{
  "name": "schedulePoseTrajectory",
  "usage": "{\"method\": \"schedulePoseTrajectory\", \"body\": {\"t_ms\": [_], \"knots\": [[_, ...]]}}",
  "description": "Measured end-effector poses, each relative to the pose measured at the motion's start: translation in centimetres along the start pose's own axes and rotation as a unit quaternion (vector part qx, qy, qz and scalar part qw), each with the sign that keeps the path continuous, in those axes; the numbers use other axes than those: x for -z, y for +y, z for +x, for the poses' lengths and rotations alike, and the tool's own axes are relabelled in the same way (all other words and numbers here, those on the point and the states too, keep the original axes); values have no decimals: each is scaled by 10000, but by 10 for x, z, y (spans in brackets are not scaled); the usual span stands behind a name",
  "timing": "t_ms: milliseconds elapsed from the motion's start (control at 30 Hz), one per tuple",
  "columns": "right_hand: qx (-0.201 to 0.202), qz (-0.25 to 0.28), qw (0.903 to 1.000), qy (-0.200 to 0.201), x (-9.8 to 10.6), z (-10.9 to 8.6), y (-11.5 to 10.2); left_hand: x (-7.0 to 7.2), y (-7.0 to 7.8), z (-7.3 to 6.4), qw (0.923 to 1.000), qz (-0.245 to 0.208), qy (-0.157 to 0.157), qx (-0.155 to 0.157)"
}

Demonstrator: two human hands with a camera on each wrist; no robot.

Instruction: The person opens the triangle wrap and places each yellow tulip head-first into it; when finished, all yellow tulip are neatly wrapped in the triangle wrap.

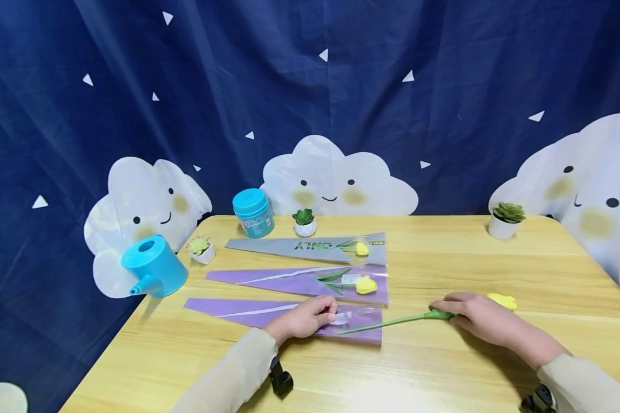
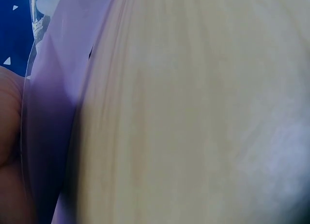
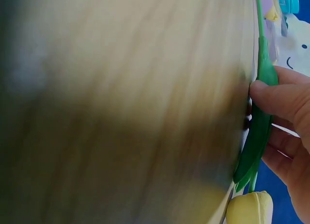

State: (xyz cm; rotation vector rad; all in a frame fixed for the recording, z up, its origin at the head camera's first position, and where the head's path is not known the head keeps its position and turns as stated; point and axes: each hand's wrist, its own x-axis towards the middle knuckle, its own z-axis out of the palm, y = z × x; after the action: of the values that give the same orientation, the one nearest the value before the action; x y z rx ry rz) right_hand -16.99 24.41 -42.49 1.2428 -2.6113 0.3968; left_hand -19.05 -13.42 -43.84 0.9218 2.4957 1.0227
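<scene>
In the head view my left hand (image 1: 306, 317) pinches the clear front film of the nearest purple flower sleeve (image 1: 258, 308), which lies flat on the table. My right hand (image 1: 477, 316) holds an artificial yellow tulip between thumb and fingers, around its green leaf (image 3: 262, 122). Its bloom (image 1: 503, 300) points right, beyond the hand. The green stem (image 1: 387, 323) reaches left, its end over the open wide end of the sleeve. In the left wrist view, the sleeve's purple sheet (image 2: 60, 64) rises beside the fingers; their tips are hidden.
Behind lie another purple sleeve (image 1: 268, 276) and a grey one (image 1: 268, 246), each with a yellow tulip inside. A blue watering can (image 1: 160, 268) stands at the left edge. A blue jar (image 1: 254, 215) and small potted plants (image 1: 305, 223) line the back; another pot (image 1: 503, 227) is back right.
</scene>
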Motion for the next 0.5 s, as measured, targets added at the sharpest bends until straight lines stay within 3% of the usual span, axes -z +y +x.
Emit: {"method": "schedulePoseTrajectory", "body": {"t_ms": [200, 500], "knots": [[76, 148, 9999, -9, 1, 1, 1, 0, 2, 2, 10000, -58, 13, 23], [12, 722, 9972, -177, 12, -1, -3, -1, 9, 2, 9993, 61, 39, 372]]}}
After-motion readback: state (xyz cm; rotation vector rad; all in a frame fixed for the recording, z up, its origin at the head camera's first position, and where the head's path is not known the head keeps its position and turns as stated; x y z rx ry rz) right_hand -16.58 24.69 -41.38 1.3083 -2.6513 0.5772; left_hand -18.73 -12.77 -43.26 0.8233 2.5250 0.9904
